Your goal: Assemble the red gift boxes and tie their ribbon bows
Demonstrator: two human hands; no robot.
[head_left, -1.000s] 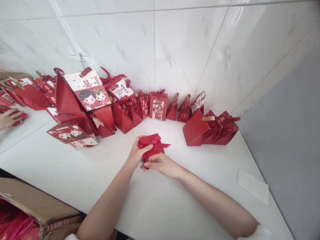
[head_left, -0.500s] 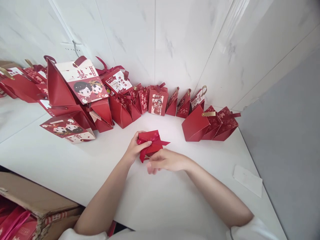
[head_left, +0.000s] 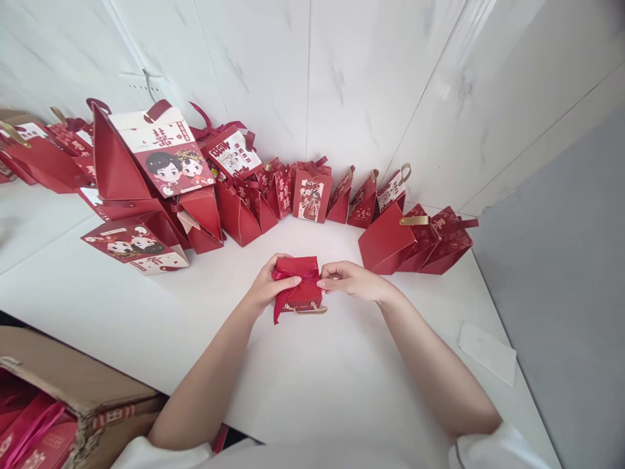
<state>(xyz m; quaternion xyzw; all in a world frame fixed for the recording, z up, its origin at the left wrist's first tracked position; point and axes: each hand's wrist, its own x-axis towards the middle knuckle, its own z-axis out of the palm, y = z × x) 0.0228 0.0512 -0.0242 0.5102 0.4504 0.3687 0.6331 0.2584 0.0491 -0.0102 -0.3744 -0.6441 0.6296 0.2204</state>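
A small red gift box [head_left: 303, 266] sits in front of me over the white table, a dark red ribbon [head_left: 306, 279] tied across it in a bow. A twisted gold cord handle [head_left: 308, 311] hangs from its near side. My left hand [head_left: 274, 283] grips the box from the left, thumb lying over the ribbon. At the box's right edge my right hand [head_left: 347, 280] is closed, thumb and fingertips pinching the ribbon's right end, which is mostly hidden by the fingers. One ribbon tail droops down the box's left side.
Red gift boxes [head_left: 312, 195] stand in a row along the marbled wall, with larger ones stacked at left [head_left: 163, 156] and three at right [head_left: 388, 241]. A cardboard carton [head_left: 63, 371] with red items is at lower left. A white card [head_left: 487, 352] lies near the right edge.
My right hand has moved from in front of the box to its right edge and closed on the ribbon end. The gold cord handle now shows. My left hand still holds the box.
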